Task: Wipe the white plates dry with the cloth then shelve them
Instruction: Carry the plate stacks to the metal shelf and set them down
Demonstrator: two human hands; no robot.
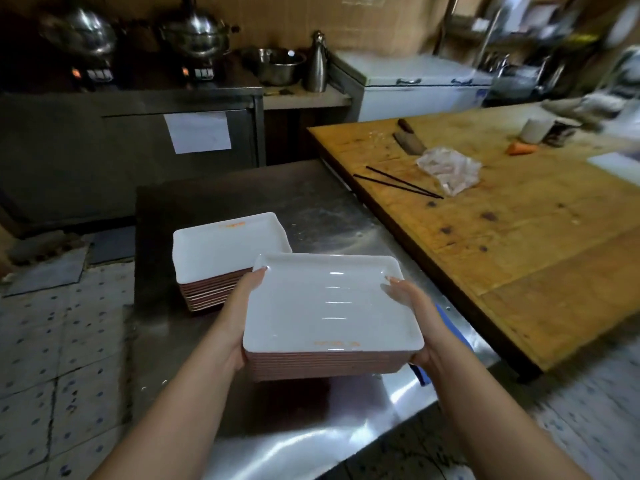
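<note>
Held stack (332, 306): being held at centre frame, between both hands.
Second stack (225, 251): being kept up-left, on the metal table (311, 209).

Held stack of plates (332, 306): glossy white glazed inside with light streaks reflected, outer walls matt reddish-brown. Second stack (225, 247) has the same finish. Steel table (311, 209) – brushed metal, scuffed and dull at the far end, bright glare near the front edge. Wooden board (519, 230): raw yellowish wood, rough, stained with dark spots. Crumpled bag (450, 169) looks like thin clear plastic. Bowl (277, 65) and bottle (317, 64) – polished metal. Paper sheet (198, 132) matt white. Floor tiles (52, 341) dull, speckled.
</note>
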